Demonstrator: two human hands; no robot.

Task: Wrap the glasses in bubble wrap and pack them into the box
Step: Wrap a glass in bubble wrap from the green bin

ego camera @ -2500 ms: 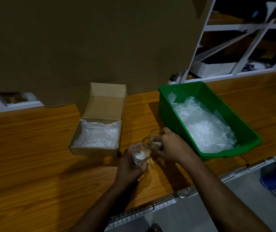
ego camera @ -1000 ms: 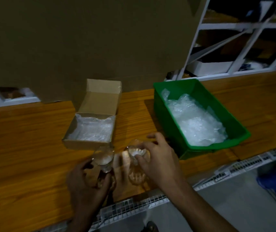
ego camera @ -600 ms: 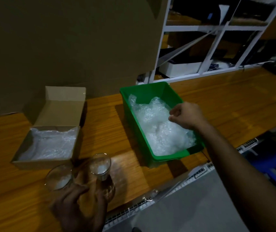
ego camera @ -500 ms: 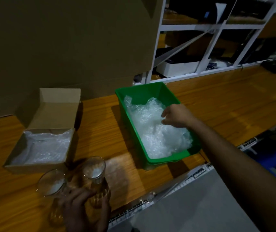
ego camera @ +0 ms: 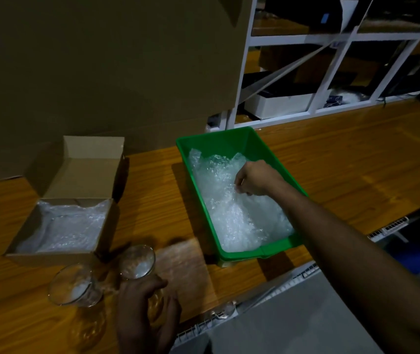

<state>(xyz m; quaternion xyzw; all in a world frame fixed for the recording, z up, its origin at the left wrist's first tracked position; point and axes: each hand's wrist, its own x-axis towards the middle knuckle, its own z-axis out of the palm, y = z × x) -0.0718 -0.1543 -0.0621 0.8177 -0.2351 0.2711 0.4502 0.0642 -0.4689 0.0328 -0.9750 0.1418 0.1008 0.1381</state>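
Now the right hand (ego camera: pixel 256 178), having left the glasses, is pinching bubble wrap (ego camera: pixel 232 205) in the green bin (ego camera: pixel 275 154) at three o'clock; the left hand (ego camera: pixel 145 310) is grasping one glass (ego camera: pixel 137 263), so wrapping is starting.

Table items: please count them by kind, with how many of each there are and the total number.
Glasses: 2, one held by the left hand, one beside it
Cardboard box: 1, lined with bubble wrap
Green bin: 1, holding the bubble wrap that the right hand pinches
Total: 4
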